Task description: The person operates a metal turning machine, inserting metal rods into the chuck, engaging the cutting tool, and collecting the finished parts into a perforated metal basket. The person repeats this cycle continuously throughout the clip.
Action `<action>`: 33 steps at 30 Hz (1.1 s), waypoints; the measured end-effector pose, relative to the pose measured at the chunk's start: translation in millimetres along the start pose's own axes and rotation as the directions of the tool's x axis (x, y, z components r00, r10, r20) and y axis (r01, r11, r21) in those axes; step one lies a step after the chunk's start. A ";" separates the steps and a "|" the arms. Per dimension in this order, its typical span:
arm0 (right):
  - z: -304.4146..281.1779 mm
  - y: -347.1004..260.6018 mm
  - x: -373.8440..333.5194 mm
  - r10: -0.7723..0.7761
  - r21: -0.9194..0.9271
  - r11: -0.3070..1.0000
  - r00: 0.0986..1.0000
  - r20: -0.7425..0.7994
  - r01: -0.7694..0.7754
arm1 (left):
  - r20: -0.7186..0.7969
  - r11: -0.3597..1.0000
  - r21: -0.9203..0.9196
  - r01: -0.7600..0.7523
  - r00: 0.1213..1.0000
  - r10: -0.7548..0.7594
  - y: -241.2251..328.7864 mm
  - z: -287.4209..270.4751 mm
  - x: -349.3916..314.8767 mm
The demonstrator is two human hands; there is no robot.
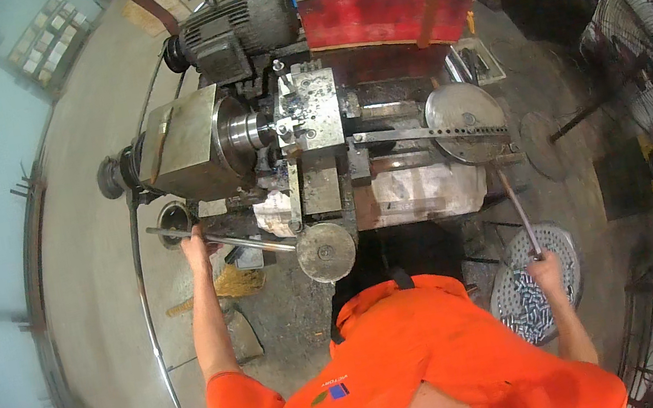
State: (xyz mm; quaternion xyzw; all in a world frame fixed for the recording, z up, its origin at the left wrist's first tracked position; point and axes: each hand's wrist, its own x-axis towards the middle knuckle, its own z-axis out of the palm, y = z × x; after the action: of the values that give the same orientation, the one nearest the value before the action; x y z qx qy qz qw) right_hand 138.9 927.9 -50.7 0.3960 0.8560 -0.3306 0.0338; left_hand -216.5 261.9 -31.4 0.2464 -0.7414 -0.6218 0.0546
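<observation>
My left hand [194, 246] is at the left of the machine, closed around a long metal lever [250, 243]. That lever slants down to a round steel disc [326, 252] at the machine's front. Some of the left fingers are hidden behind the bar. On the right, my right hand [545, 270] grips the lower end of a steel rod handle [517, 210], which comes down from below a larger round plate [465, 123]. Between the two hands stands the lathe-like machine, with a round spindle chuck [246, 133] facing a steel tool block [310, 111].
A red bin [389, 14] full of small metal parts stands behind the machine, beside an electric motor [244, 31]. Near my right hand is a perforated basin [556, 240] with more parts. A dark pot [173, 218] sits beside my left hand. A fan [649, 51] stands far right.
</observation>
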 end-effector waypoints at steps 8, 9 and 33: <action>76.5 -37.9 -56.2 -0.132 0.567 0.816 0.991 -0.006 0.112 | -0.017 0.997 0.065 -0.035 0.999 0.036 6.4 7.5 2.5; 64.0 -62.6 -64.2 -0.038 0.606 0.795 0.995 0.092 -0.026 | -0.014 0.997 0.069 -0.032 0.999 0.033 3.4 4.5 2.0; -0.4 -72.6 130.0 -0.570 -0.513 0.810 0.583 -0.579 0.283 | 0.201 0.954 0.299 -0.028 0.979 -0.034 -64.3 -63.5 34.3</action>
State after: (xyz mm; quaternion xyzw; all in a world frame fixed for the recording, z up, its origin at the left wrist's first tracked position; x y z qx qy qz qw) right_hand -0.8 979.4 -52.8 0.2556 0.9164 0.0162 -0.3075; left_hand -202.7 183.4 -86.1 0.1879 -0.8284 -0.5241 -0.0605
